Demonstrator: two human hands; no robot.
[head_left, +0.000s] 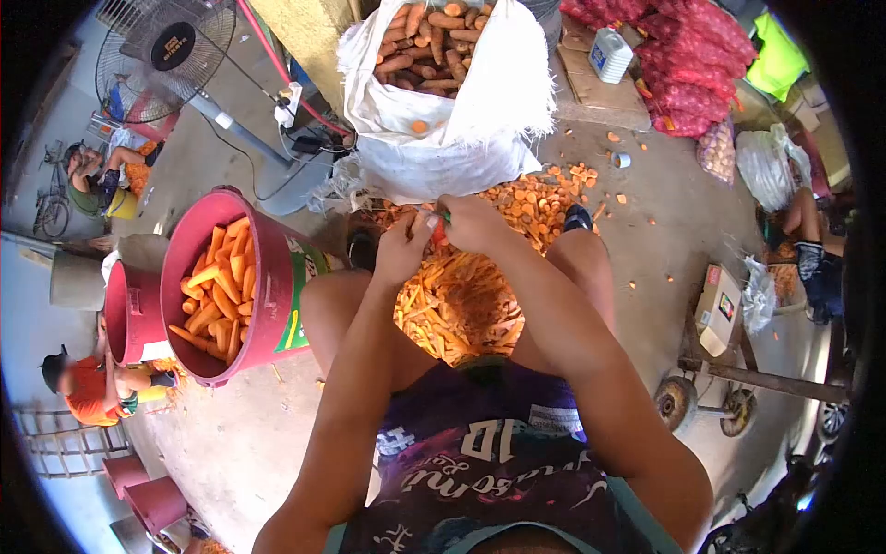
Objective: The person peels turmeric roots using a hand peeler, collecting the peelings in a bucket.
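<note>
Close together over the peelings between my knees, both hands have their fingers curled. My left hand is closed, and what its fingers hold is mostly hidden. My right hand is closed around a small tool with a green handle; its kind does not show clearly. A small reddish-orange piece shows just below the fingers. Under the hands lies a heap of carrot peelings. Beyond them, cut carrot ends are scattered on the floor. A white sack of unpeeled carrots stands ahead.
At left, a red tub holds peeled carrots. A fan stands behind it, near a power strip. Red mesh sacks, a white jug and a wheeled cart are at right. Other people sit at both sides.
</note>
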